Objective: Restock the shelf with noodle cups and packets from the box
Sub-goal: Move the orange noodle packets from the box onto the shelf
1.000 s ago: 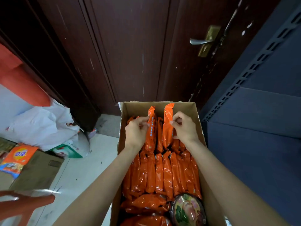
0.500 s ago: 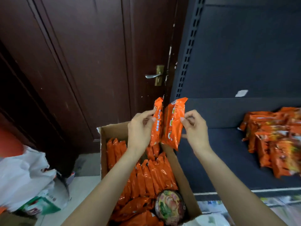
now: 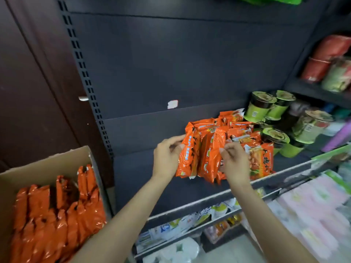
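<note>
Pinching orange packets [image 3: 199,156] upright between both grips.

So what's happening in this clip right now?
A person is restocking a dark metal shelf. The left hand grips one shiny orange noodle packet and the right hand pinches another orange packet, both upright beside the orange packets already stacked there. Green noodle cups sit further right. The cardboard box at lower left is still largely full.
</note>
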`<state>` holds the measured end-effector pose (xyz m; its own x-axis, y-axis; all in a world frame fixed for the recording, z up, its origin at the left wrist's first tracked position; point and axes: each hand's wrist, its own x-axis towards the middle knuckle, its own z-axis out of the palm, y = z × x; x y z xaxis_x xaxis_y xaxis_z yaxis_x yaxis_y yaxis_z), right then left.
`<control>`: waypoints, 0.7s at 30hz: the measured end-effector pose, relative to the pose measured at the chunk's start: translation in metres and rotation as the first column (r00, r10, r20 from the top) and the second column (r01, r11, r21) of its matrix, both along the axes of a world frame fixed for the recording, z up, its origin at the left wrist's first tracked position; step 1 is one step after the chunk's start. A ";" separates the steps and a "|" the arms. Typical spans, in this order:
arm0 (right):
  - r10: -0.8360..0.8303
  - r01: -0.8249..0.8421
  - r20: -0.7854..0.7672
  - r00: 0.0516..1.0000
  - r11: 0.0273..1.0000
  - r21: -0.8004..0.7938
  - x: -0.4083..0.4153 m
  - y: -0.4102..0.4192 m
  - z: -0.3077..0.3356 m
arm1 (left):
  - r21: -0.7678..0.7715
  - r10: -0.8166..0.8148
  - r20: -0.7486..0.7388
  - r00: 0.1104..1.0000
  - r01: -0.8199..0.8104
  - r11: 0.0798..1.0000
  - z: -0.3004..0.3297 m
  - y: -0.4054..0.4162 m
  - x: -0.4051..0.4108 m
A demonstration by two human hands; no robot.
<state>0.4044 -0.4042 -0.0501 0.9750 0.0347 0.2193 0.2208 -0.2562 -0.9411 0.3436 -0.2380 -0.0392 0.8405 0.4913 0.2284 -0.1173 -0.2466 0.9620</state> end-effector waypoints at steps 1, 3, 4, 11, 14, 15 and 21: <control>-0.024 0.024 -0.010 1.000 1.000 -0.012 0.009 -0.018 -0.004 | -0.011 -0.007 -0.006 1.000 0.007 1.000 -0.005 -0.016 0.011; -0.053 0.053 -0.019 0.998 0.999 -0.008 0.027 -0.047 -0.011 | -0.028 -0.020 -0.025 0.999 0.019 0.999 -0.015 -0.044 0.034; -0.065 0.065 -0.021 0.998 0.998 -0.008 0.035 -0.059 -0.013 | -0.035 -0.027 -0.033 0.999 0.026 0.999 -0.019 -0.056 0.045; -0.125 0.130 0.048 0.991 0.986 -0.102 0.065 -0.102 -0.030 | -0.218 0.001 -0.143 0.990 -0.033 0.976 -0.063 -0.106 0.094; -0.102 0.105 0.033 0.994 0.986 -0.130 0.074 -0.105 -0.049 | -0.110 0.041 -0.330 0.943 -0.082 0.991 -0.088 -0.110 0.097; -0.092 0.095 0.030 0.995 0.986 -0.137 0.074 -0.105 -0.054 | -0.042 0.073 -0.388 0.919 -0.096 0.994 -0.092 -0.108 0.097; -0.022 0.033 0.078 0.997 0.989 -0.145 0.073 -0.102 -0.072 | 0.015 0.026 -0.504 0.863 -0.022 1.000 -0.104 -0.095 0.091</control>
